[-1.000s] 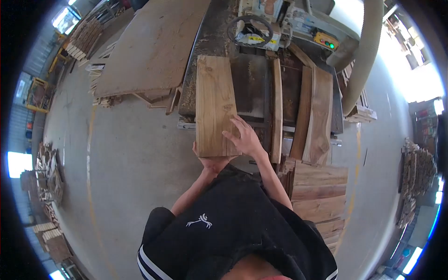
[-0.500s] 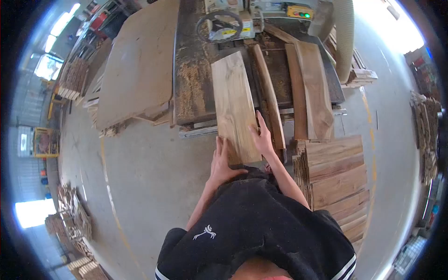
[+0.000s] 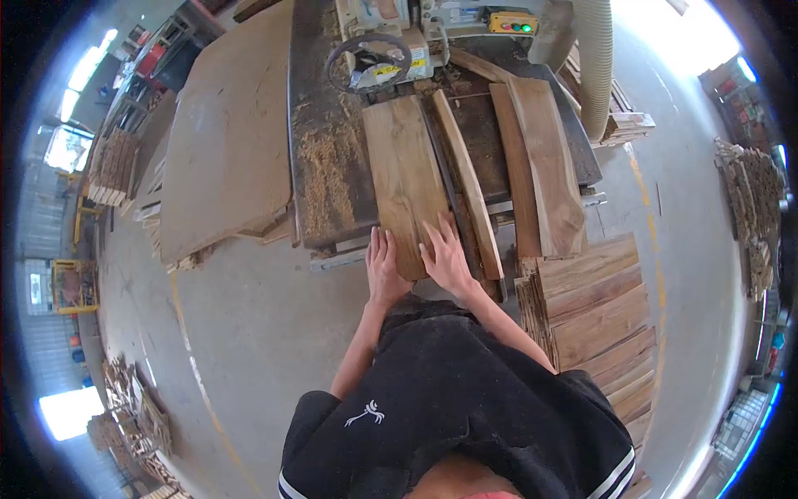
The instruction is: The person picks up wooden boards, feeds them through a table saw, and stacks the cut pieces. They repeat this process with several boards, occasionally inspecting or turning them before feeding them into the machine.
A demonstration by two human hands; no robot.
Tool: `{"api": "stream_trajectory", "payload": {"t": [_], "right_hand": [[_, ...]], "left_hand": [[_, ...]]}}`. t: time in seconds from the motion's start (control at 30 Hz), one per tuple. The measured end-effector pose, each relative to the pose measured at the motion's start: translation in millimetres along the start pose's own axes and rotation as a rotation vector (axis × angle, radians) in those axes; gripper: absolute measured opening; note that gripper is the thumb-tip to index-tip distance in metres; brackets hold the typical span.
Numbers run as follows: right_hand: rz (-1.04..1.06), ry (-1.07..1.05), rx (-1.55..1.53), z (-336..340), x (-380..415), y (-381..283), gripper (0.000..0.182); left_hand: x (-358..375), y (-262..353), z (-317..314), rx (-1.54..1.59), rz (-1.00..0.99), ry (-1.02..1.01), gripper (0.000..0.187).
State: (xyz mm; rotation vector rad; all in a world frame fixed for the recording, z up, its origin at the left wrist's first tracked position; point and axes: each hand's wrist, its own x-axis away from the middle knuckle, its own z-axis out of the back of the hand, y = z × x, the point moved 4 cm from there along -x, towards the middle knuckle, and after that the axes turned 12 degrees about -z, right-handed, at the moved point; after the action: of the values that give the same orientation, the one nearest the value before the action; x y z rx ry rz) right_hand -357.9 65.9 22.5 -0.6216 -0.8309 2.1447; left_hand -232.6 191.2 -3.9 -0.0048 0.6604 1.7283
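A wide wooden board [image 3: 405, 170] lies lengthwise on the dark saw table [image 3: 331, 125], its near end sticking out past the table's front edge. My left hand [image 3: 387, 268] grips the board's left edge close to that end; its thumb is hidden. On the top face near the right edge rests my right hand [image 3: 447, 259], fingers spread and stretched forward. Just right of the board runs a dark straight fence [image 3: 442, 162], with a narrow wooden strip [image 3: 468, 179] beside it. Sawdust [image 3: 328, 170] covers the table on the left.
A black handwheel [image 3: 368, 63] and a yellow control box [image 3: 513, 23] sit at the back. Two longer planks [image 3: 544, 158] lie at the table's right. Stacked boards [image 3: 594, 308] stand on the floor below them. A large brown sheet [image 3: 229, 133] is at left; a ribbed hose [image 3: 594, 71] hangs at right.
The board has turned and come down flatter against the fence, looking darker now. My right hand has moved from its right edge onto its top face. The camera view has shifted slightly.
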Motion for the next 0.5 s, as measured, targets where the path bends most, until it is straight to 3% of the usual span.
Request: {"api": "stream_trajectory", "payload": {"t": [0.1,0.23,0.37,0.5], "right_hand": [[0.108,0.086,0.038,8,-19,-8,0.035],[-0.046,-0.001,-0.136,-14,-57,-7,0.040],[0.040,0.146,-0.046,-62,-102,29,0.041],[-0.029,0.142,-0.024,-74,-149,22,0.039]], "left_hand": [[-19,-14,-15,-0.022,-0.031,0.013,0.120],[-46,-34,-21,-0.004,-0.026,-0.005,0.120],[-86,-65,-25,-0.097,-0.058,-0.028,0.124],[-125,-84,-11,-0.014,-0.049,-0.036,0.130]]}}
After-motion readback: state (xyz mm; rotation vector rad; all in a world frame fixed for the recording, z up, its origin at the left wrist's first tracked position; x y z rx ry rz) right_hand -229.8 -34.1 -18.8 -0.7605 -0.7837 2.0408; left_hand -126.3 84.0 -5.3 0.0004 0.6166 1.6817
